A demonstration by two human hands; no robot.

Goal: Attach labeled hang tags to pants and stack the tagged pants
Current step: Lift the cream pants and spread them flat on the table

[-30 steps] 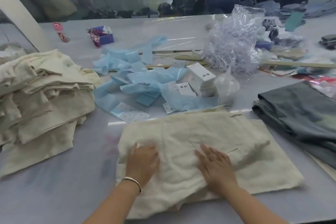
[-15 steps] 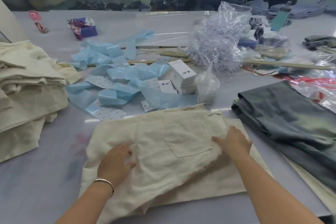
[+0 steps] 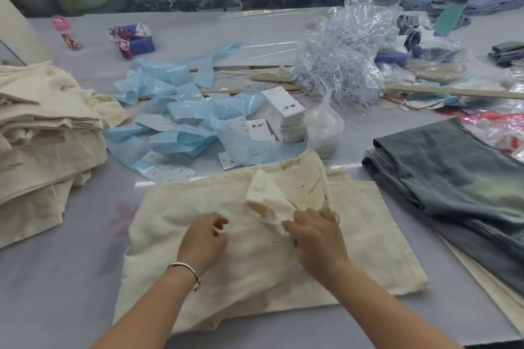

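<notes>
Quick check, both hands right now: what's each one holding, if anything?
Left hand: fingers loosely curled, resting on the cream pants, gripping nothing visible.
Right hand: pinching a lifted fold of the cream pants.

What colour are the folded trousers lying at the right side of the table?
Faded grey-blue denim trousers, seen best in the head view.

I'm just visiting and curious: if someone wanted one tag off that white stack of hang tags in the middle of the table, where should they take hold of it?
Probably pinch the top card of the hang tag stack by its long edges, coming from above. It lies flat on top with both sides showing. Blue plastic strips crowd the stack's left and a clear bag its right, so a low approach looks awkward.
</notes>
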